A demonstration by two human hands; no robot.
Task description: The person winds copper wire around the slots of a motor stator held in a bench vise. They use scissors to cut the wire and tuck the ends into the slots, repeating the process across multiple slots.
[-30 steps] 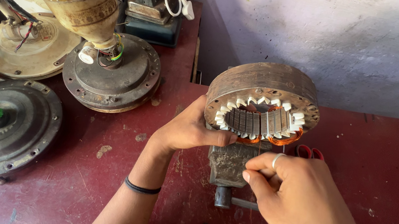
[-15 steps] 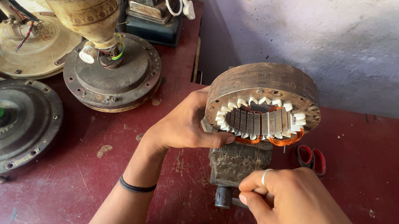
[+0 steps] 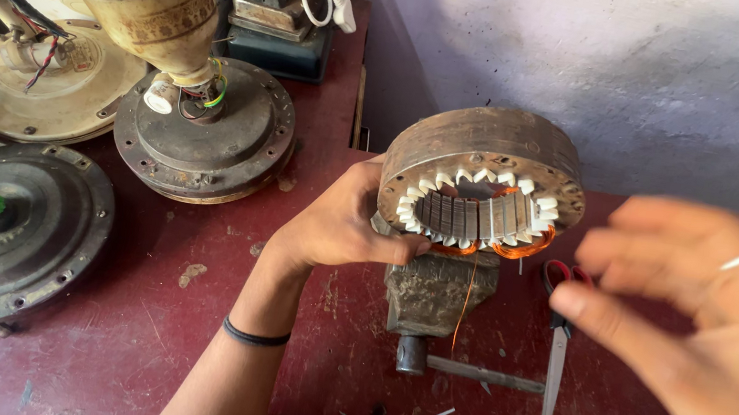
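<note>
Head view, the only one. My left hand (image 3: 343, 223) is cupped against the left side of the stator ring (image 3: 485, 171), fingers curled along its lower edge, thumb on the outer wall. The ring sits tilted on a small vise (image 3: 435, 289) on the red bench (image 3: 130, 338), its slots showing white paper liners and a few turns of copper wire (image 3: 518, 250), one strand hanging down over the vise. My right hand (image 3: 710, 323) is raised close to the lens, fingers loosely spread and blurred by motion; I cannot tell whether it pinches the wire. It partly covers the red-handled scissors (image 3: 556, 349). Its wrist is cut off at the frame's edge.
</note>
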